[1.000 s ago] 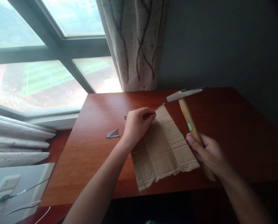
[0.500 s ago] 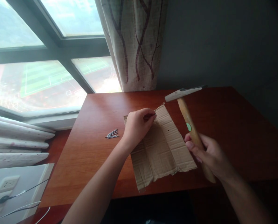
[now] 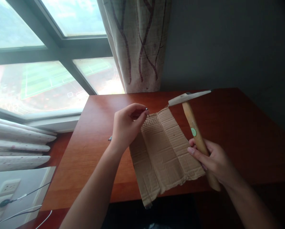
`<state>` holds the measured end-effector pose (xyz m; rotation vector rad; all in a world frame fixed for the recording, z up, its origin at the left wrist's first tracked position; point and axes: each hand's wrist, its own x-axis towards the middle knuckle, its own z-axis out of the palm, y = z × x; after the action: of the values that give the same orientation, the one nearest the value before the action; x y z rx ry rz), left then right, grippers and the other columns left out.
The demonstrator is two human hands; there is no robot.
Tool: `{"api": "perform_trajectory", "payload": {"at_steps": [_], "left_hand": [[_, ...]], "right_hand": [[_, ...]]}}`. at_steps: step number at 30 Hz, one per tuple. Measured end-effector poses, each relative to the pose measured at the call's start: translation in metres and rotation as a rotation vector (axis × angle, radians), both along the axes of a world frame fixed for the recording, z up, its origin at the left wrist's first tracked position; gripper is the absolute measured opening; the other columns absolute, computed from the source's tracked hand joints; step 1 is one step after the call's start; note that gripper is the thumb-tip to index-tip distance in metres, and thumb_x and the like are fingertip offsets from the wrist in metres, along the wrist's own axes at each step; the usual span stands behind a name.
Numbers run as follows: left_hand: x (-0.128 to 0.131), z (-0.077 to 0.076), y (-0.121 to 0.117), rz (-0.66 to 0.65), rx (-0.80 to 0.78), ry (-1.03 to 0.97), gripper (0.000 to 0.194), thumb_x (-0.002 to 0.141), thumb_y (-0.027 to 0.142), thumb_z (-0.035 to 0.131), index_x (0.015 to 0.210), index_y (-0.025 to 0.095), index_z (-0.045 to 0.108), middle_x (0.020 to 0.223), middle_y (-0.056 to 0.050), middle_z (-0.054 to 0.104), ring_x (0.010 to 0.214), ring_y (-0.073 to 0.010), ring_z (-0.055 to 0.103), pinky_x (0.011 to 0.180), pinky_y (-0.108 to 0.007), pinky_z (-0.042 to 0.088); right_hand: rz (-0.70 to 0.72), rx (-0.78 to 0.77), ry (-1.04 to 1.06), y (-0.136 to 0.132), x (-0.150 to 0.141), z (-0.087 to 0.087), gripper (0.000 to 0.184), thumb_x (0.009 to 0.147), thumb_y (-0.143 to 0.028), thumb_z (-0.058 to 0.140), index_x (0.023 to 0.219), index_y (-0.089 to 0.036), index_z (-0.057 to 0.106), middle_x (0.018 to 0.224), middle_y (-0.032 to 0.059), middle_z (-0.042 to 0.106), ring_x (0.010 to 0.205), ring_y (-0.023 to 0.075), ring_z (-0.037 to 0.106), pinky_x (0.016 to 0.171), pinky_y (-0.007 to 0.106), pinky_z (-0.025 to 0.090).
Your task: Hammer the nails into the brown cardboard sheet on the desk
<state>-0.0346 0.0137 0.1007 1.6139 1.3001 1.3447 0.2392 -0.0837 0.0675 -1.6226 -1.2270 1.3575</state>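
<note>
One creased cardboard sheet (image 3: pixel 165 149), on the counter (image 3: pixel 92 127), its near left corner reaching past the front edge; rows of small holes (image 3: pixel 151 121) by its far side. One nail (image 3: pixel 146 109), pinched in the left hand (image 3: pixel 128 125) above that far side. One hammer (image 3: pixel 192 121), gripped by its handle in the right hand (image 3: pixel 212 159), head toward the counter's back edge. Further nails (image 3: pixel 110 138), toward the left edge, partly hidden.

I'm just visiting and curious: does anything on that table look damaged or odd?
Yes, the cardboard. Its near edge looks torn and ragged, and its far end has rows of small holes beside the left hand. A lone dark spot sits apart, farther right.
</note>
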Motion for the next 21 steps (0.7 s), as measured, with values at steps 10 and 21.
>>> {"api": "perform_trajectory", "payload": {"at_steps": [10, 21], "left_hand": [[-0.007, 0.01, -0.015, -0.028, -0.042, 0.019, 0.007, 0.084, 0.025, 0.075, 0.086, 0.018, 0.073, 0.079, -0.004, 0.077, 0.073, -0.0155, 0.073, 0.067, -0.026, 0.062], [-0.011, 0.002, -0.013, -0.045, -0.049, 0.084, 0.008, 0.088, 0.027, 0.069, 0.086, 0.019, 0.069, 0.081, -0.004, 0.076, 0.075, -0.0155, 0.072, 0.068, -0.027, 0.058]], "right_hand": [[-0.065, 0.014, -0.101, -0.029, 0.011, 0.008, 0.037, 0.082, -0.054, 0.077, 0.095, -0.02, 0.07, 0.074, 0.0004, 0.059, 0.068, 0.0172, 0.057, 0.062, 0.026, 0.051], [-0.01, 0.001, -0.111, -0.029, 0.025, -0.005, 0.037, 0.079, -0.054, 0.079, 0.092, -0.02, 0.072, 0.075, 0.0017, 0.064, 0.07, 0.0192, 0.063, 0.063, 0.026, 0.056]]}}
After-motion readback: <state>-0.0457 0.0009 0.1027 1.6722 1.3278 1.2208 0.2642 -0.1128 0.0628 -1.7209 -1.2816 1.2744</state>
